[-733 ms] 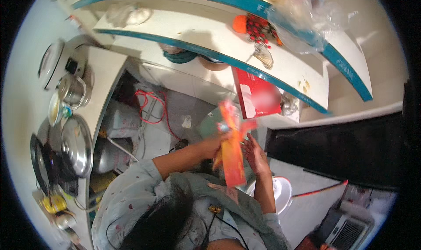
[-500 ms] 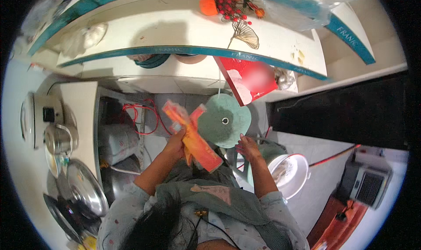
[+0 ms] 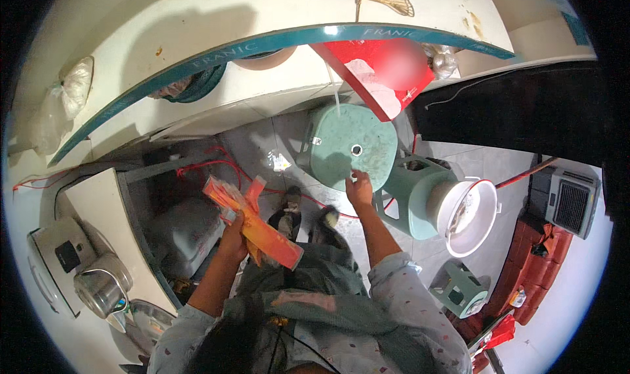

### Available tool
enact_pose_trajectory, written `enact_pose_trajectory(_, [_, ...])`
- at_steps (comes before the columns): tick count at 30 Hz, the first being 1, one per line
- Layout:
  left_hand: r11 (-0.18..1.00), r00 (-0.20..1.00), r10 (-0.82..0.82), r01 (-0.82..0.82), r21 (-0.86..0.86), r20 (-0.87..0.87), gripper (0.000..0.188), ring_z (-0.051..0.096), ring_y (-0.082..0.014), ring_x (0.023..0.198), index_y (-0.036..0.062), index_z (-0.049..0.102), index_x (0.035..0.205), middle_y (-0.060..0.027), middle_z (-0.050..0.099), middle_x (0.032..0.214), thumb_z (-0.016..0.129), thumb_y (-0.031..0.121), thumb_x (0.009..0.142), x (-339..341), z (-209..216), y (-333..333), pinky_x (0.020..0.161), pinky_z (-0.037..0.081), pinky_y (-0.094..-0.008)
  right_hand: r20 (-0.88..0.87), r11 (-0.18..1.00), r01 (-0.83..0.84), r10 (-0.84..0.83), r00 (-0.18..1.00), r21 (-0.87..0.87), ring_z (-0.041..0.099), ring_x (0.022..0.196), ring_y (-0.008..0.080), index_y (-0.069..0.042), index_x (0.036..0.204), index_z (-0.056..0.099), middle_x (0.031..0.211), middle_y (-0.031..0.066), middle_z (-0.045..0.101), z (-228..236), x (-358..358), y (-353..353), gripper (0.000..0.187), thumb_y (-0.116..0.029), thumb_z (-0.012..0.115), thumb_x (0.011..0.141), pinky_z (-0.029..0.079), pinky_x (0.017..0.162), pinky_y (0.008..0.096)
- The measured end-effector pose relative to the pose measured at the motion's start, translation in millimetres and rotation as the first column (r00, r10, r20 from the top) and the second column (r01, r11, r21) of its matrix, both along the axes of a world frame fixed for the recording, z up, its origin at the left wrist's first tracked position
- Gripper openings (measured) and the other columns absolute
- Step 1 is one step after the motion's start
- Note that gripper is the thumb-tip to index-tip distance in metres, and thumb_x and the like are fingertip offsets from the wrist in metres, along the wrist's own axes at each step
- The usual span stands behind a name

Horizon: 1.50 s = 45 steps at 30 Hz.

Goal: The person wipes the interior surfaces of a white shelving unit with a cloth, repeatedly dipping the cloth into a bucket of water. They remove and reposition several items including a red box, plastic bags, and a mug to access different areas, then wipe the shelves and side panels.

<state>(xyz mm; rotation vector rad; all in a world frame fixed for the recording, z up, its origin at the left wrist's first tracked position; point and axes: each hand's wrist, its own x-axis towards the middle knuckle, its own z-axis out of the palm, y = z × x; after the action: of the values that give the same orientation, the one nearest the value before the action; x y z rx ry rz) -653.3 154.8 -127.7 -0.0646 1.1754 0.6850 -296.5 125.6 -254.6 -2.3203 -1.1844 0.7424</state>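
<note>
My left hand (image 3: 233,237) is closed round several long, flat orange-and-red plastic packets (image 3: 261,224), which lie crossed over each other. They slant in front of my body, above the floor. My right hand (image 3: 359,189) is over the near edge of a pale green plastic stool (image 3: 328,137) with a round hole in its seat. Its fingertips are drawn together; anything between them is too small to make out. Whether this hand touches the seat I cannot tell.
Beside the stool, another green stool (image 3: 412,200) stands near a white basin (image 3: 482,220). Ahead is a white shelf (image 3: 216,39) with a red box (image 3: 387,72) jutting from it. A cabinet with a metal pot (image 3: 102,288) is at left. Red cable (image 3: 226,158) crosses the floor.
My view has shifted, showing more floor and both feet. The right hand's fingers, spread before, are now drawn together over the stool's edge. The left hand still holds the packets.
</note>
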Motion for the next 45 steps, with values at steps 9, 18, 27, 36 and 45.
enact_pose_trajectory(9, [0.994,0.999,-0.043,0.042,-0.100,-0.015,0.043,0.059,-0.0259,0.093,0.0064,0.048,0.119,-0.0100,0.059,0.105,0.049,0.041,0.094,-9.5,-28.8,-44.9,0.083,0.050,-0.0418,-0.059,0.869,-0.216,0.212,0.976,-0.445,0.065,0.065,0.0320,-0.003,0.113,0.054,0.078,0.0197,0.065,-40.5,54.0,82.5,0.061,-0.056,0.048,0.085,0.052,0.059,0.0422])
enact_pose_trajectory(18, [0.989,0.996,-0.086,0.081,-0.124,-0.034,0.042,0.059,-0.0261,0.098,0.0091,0.043,0.124,-0.0103,0.058,0.108,0.051,0.038,0.094,-15.4,-42.1,-86.9,0.085,0.050,-0.0436,-0.077,0.740,-0.395,0.425,0.902,-0.544,0.060,0.101,0.0346,-0.007,0.110,0.062,0.108,0.0174,0.063,23.6,20.8,9.0,0.060,-0.059,0.052,0.083,0.048,0.084,0.0451])
enact_pose_trajectory(27, [0.998,0.990,-0.062,0.059,-0.025,-0.123,0.046,0.056,-0.0239,0.102,0.0104,0.042,0.128,-0.0074,0.056,0.115,0.052,0.039,0.093,-1.0,-54.3,-89.2,0.088,0.048,-0.0409,0.027,0.896,-0.229,0.258,0.966,-0.380,0.063,0.070,0.0390,-0.003,0.082,0.067,0.072,0.0205,0.064,63.2,-0.8,-133.3,0.047,-0.050,0.061,0.081,0.050,0.064,0.0464])
enact_pose_trajectory(36, [0.962,0.961,-0.266,0.270,0.037,-0.079,0.041,0.057,-0.0207,0.099,0.0104,0.044,0.123,-0.0054,0.056,0.109,0.057,0.033,0.091,45.5,-50.8,-71.7,0.085,0.049,-0.0387,-0.082,0.920,-0.138,0.116,0.990,-0.367,0.061,0.066,0.0393,-0.004,0.073,0.064,0.067,0.0212,0.061,70.7,-23.9,-206.0,0.040,-0.043,0.065,0.080,0.048,0.059,0.0460])
enact_pose_trajectory(45, [0.898,0.901,-0.418,0.429,0.099,-0.119,0.040,0.058,-0.0188,0.097,0.0101,0.044,0.122,-0.0053,0.056,0.108,0.057,0.032,0.091,85.9,-61.7,-71.5,0.083,0.049,-0.0354,-0.297,0.919,0.180,-0.292,0.909,-0.351,0.056,0.059,0.0351,0.001,0.076,0.062,0.064,0.0190,0.059,99.4,-30.4,-300.7,0.043,-0.041,0.065,0.083,0.045,0.056,0.0388])
